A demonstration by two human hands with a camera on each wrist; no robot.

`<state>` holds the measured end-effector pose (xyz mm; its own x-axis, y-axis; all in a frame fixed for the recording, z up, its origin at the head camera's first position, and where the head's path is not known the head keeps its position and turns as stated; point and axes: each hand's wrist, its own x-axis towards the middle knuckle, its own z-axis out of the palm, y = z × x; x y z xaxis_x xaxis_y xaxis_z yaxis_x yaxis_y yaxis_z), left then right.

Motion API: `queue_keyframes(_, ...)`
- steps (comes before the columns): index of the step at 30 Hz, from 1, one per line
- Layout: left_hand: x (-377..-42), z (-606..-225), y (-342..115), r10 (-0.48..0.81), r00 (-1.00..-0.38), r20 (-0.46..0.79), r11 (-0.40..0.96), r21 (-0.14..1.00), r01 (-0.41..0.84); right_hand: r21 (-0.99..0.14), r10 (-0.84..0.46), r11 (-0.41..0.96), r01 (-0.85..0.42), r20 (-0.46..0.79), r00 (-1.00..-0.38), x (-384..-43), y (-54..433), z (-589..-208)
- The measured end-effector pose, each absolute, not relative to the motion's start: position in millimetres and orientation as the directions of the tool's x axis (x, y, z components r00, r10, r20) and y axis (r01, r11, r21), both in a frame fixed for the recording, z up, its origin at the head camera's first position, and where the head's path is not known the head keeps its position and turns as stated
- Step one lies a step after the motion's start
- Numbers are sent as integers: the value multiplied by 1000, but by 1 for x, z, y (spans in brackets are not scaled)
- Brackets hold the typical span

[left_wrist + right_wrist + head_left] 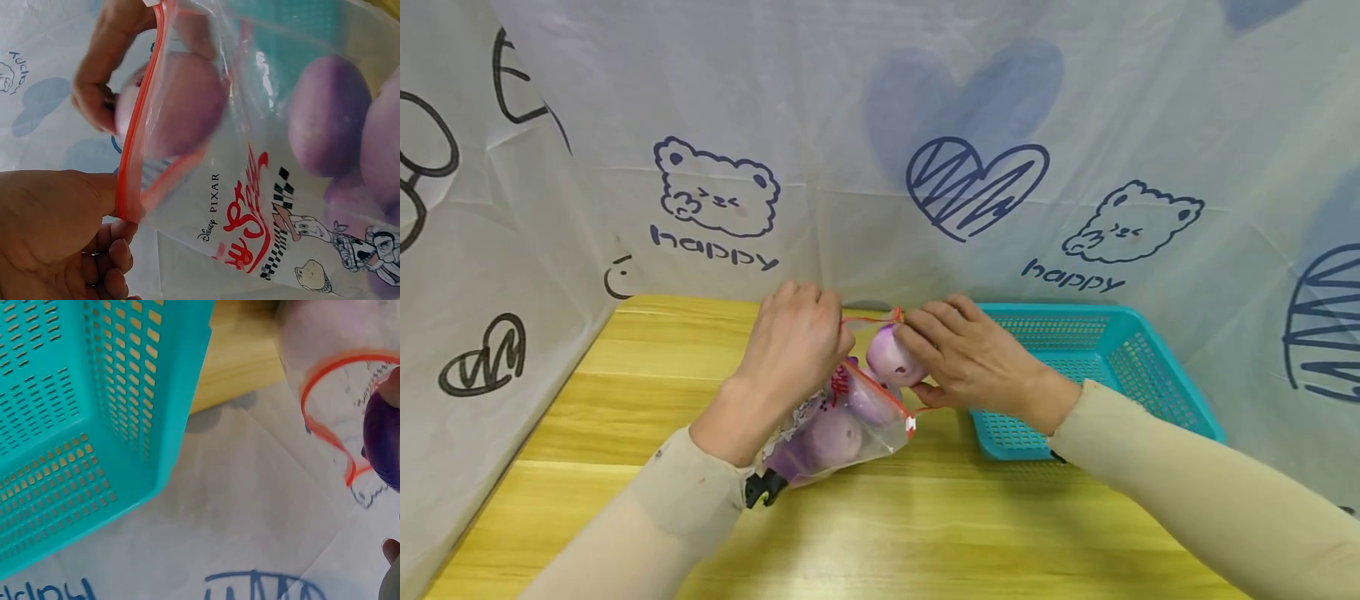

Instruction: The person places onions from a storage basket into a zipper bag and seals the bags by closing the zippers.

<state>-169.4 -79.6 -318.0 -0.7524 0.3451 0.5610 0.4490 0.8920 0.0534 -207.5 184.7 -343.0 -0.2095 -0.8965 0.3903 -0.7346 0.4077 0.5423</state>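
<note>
A clear zip bag [880, 442] with a red-orange edge and printed cartoon figures rests on the table, its mouth spread. Inside it lie several purple onions [835, 438]. My left hand [796, 337] pinches the bag's edge between thumb and fingers, as the left wrist view shows on the red zip strip [132, 162]. One pale purple onion [893, 358] is in my right hand [966, 354], fingers curled over it, right at the bag's mouth. In the right wrist view only a dark purple side of that onion [382, 440] shows, at the frame's edge.
A teal perforated plastic basket [1172, 375] stands at the right, just beyond my right forearm. The yellow wood-grain table [880, 542] ends at a pale printed cloth [842, 167] hanging behind it, with more cloth on the left. A small white slider [912, 425] sits on the bag's edge.
</note>
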Motion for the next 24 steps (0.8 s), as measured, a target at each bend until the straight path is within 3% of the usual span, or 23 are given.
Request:
queue_keyframes(7,-170,-316,-75,337,-774,536,895,72,440,667,-928,367,-649,314,-202,-211,162,-357)
queue_keyframes(16,-170,-315,-75,334,-793,510,894,96,438,678,-926,349,-647,357,-125,-209,156,-363)
queue_keyframes(19,-171,-314,-76,324,-805,497,895,115,431,667,-923,367,-648,350,-161,-208,159,-363)
queue_keyframes(24,-172,-313,-79,298,-832,467,897,162,412,614,-901,432,-661,327,-286,-205,177,-361)
